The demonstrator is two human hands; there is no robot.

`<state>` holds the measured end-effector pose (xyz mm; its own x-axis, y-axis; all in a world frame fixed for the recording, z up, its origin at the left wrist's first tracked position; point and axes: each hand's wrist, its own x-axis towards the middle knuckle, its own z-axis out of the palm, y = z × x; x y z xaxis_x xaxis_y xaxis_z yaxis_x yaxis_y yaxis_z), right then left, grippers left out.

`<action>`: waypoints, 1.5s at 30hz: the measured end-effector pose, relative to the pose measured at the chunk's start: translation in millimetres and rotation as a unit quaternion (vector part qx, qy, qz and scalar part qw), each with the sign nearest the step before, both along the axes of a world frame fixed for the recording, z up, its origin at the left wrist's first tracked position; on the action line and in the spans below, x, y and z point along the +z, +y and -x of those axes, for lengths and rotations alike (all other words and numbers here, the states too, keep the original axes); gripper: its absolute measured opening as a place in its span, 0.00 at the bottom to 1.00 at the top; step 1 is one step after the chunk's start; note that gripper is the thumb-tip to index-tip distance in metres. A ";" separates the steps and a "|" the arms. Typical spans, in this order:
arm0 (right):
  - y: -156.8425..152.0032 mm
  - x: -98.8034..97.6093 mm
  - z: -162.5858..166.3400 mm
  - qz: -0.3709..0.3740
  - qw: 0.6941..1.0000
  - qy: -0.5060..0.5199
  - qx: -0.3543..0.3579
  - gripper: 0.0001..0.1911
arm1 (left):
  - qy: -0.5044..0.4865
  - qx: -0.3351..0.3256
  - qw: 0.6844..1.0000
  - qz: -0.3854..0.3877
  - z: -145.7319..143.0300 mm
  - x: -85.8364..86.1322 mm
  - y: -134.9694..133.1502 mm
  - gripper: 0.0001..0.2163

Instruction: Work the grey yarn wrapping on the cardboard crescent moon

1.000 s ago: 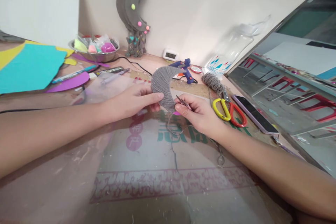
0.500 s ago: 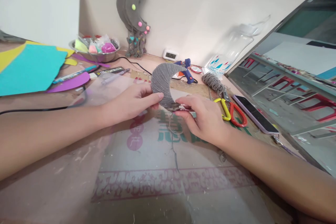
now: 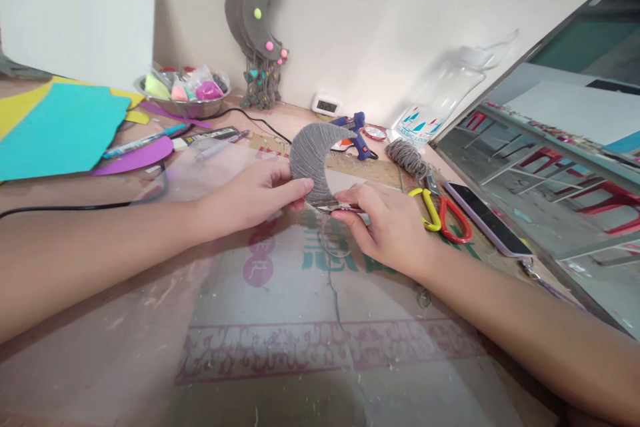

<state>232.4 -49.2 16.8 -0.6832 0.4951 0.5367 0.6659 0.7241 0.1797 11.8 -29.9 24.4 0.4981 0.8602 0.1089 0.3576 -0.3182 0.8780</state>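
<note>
A crescent moon shape (image 3: 311, 161) wound with grey yarn stands upright between my hands. My left hand (image 3: 267, 190) pinches its lower left edge between thumb and fingers. At the lower right tip, where a bare strip shows, my right hand (image 3: 377, 217) closes its thumb and fingers on the crescent. A loose strand of grey yarn (image 3: 331, 273) hangs in a loop below the tip and trails down over the printed plastic sheet (image 3: 280, 307). Whether the right fingers also hold the yarn is hidden.
Right of my hands lie scissors (image 3: 454, 219) with red and yellow handles, a phone (image 3: 487, 219) and a yarn bundle (image 3: 407, 159). Behind are a blue glue gun (image 3: 359, 137), a small clock (image 3: 326, 104) and a glass jug (image 3: 435, 100). A metal bowl (image 3: 185, 107) and turquoise sheet (image 3: 60, 130) sit left.
The view has shifted very slightly. The right fingertips have edged a little along the crescent's lower tip; both hands keep their grip.
</note>
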 end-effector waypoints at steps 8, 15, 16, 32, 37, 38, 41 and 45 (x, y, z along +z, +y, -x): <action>-0.4 0.8 0.1 0.004 1.000 -0.027 -0.012 0.10 | 0.008 -0.007 1.000 -0.007 0.4 -1.1 1.7 0.15; 1.5 0.2 -1.8 0.004 1.000 -0.024 0.004 0.09 | 0.021 -0.010 0.999 -0.025 0.9 -1.8 2.2 0.15; 1.6 0.1 -1.9 0.005 1.000 -0.022 0.006 0.09 | 0.023 -0.010 0.999 -0.025 0.8 -1.4 2.0 0.15; 0.9 -2.7 -1.9 0.026 0.999 0.013 -0.013 0.10 | 0.029 -0.009 1.000 -0.007 -0.5 1.7 1.6 0.15; 0.6 -1.7 0.5 0.033 0.999 0.003 -0.008 0.10 | 0.036 -0.008 0.999 -0.003 -0.1 2.3 0.2 0.15; 0.8 -2.0 0.7 0.032 0.999 0.001 -0.007 0.10 | 0.036 -0.007 0.999 -0.003 0.0 1.8 0.3 0.15; 1.4 -3.0 0.4 0.029 1.000 -0.002 -0.006 0.10 | 0.040 -0.002 0.999 -0.006 0.0 0.7 0.8 0.15; 1.6 -2.4 -0.1 0.020 1.000 -0.006 -0.003 0.10 | 0.043 0.000 0.999 -0.010 -0.7 1.1 0.6 0.15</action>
